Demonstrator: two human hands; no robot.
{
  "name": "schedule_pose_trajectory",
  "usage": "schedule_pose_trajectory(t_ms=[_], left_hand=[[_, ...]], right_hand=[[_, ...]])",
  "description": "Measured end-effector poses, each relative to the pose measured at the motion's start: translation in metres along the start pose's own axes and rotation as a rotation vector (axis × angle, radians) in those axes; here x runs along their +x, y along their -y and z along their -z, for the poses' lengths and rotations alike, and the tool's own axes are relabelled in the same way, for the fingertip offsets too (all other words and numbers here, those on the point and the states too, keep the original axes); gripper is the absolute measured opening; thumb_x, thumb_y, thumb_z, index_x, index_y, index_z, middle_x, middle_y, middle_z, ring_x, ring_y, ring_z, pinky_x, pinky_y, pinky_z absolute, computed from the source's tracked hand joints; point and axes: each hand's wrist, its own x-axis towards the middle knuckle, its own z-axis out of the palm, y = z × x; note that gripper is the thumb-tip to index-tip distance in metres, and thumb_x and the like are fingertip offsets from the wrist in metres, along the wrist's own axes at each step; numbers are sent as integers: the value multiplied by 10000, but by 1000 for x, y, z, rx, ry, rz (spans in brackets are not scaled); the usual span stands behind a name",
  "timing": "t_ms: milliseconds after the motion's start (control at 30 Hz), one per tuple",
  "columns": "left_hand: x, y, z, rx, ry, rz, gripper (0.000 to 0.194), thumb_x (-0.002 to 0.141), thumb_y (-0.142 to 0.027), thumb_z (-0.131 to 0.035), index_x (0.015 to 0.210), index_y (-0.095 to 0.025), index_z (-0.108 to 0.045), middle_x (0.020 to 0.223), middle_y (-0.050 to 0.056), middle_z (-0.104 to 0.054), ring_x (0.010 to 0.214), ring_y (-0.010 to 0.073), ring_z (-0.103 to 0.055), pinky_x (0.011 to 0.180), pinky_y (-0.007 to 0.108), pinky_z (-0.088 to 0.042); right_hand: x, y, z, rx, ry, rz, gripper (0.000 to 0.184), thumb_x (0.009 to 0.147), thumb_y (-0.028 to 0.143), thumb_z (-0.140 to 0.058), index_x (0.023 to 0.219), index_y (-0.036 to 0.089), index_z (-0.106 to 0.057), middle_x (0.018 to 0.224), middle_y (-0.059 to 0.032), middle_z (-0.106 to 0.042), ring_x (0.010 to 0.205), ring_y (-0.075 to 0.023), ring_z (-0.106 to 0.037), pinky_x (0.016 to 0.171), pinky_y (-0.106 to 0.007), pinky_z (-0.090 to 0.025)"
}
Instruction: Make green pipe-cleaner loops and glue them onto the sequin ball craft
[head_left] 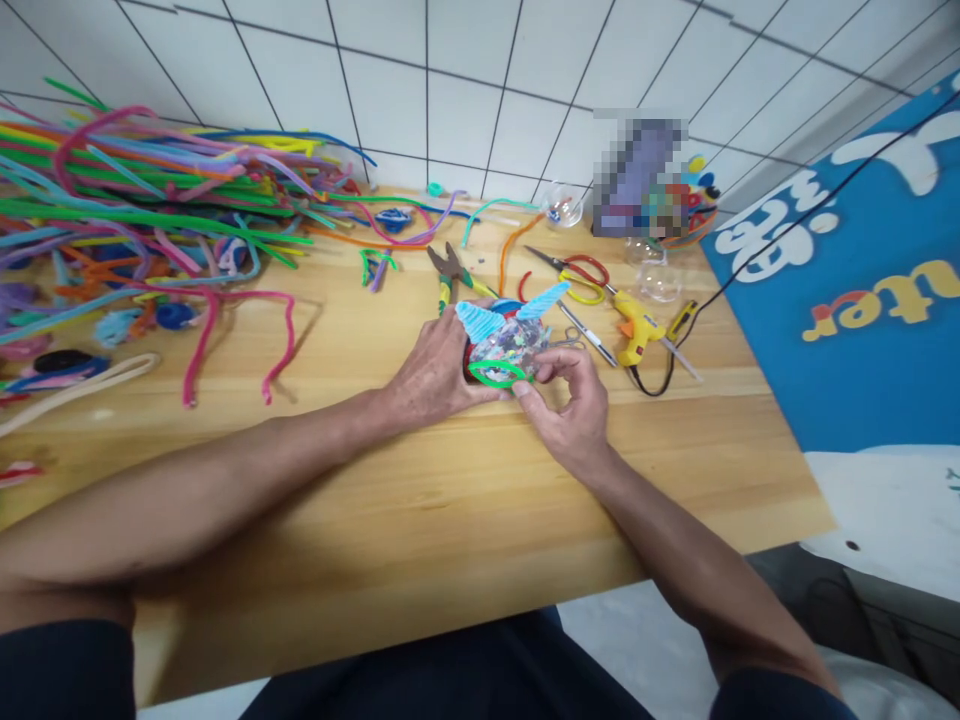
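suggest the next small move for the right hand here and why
I'd probably press the right end of the bright green fuzzy oval loop against the shiny round craft with light-blue pointed pieces, using the right hand. The left hand steadies the craft, and the right thumb sits at that end of the loop. Whether it is glued cannot be seen.

The work surface is a wooden table [420, 530] with a light grain. A large pile of multicoloured pipe cleaners [187, 190] covers its rear left area; a bent pink pipe cleaner [204, 340] lies in front of it. Pliers [450, 264] lie near the rear centre. To their right are scissors [561, 266], a pen [596, 342], a yellow glue gun [634, 322] and clear plastic domes [660, 283].
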Motion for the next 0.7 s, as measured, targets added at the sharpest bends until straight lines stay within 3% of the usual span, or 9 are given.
schedule_pose_trajectory(t_ms=[167,367,700], left_hand=[[-4,1,8,-56,94,-44,1105,832,-818,-833,1655,-214,-409,1677,260,-540,1597,481,-490,1315,704,-400],[-4,-2,18,-148,168,-57,767,1117,-718,-441,1729,-266,-349,1748,199,-498,1682,394,-402,1357,650,-364],[2,-1,16,-132,152,-58,751,1133,-728,-367,1703,-240,-387,1762,186,-479,1643,372,-440,1365,613,-352]], right_hand=[[0,-5,2,47,13,-37,287,912,267,-811,1160,283,-668,908,29,-653,833,-179,-656,811,-370,-564],[-1,-11,-1,91,-2,-58,294,902,246,-819,1151,299,-671,909,33,-660,828,-175,-653,802,-370,-568],[9,-1,3,260,51,-241,226,911,338,-813,1080,285,-674,846,42,-643,796,-165,-630,757,-346,-568]])
